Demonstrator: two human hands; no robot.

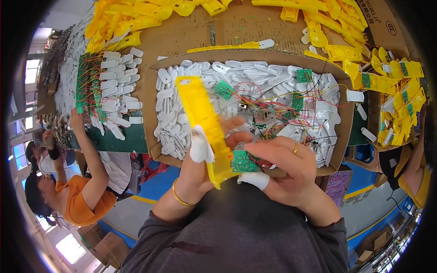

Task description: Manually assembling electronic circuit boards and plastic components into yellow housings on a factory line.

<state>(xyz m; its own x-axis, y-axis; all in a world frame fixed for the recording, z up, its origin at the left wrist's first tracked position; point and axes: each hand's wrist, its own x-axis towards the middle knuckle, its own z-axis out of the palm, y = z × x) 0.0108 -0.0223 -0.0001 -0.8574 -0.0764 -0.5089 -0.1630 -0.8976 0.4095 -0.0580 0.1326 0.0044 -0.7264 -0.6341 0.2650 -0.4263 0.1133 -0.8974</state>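
Note:
My left hand (199, 157), its thumb wrapped in white, grips a long yellow plastic shell (200, 107) that stands tilted in front of my chest. My right hand (287, 166), also with a white-wrapped thumb, pinches a small green circuit board (244, 161) against the shell's lower end. The board's wires are partly hidden by my fingers. Just beyond my hands is an open cardboard box (152, 93) full of white plastic pieces (170, 118). On top of those lie more green boards (224, 89) with red, yellow and black wires (314, 93).
Yellow shells (132, 20) are heaped along the far side, with more wired ones (400, 109) at the right. Rows of white parts wired to green boards (116, 77) lie at the left. A co-worker in orange (86, 200) works there, another person (414, 168) at the right.

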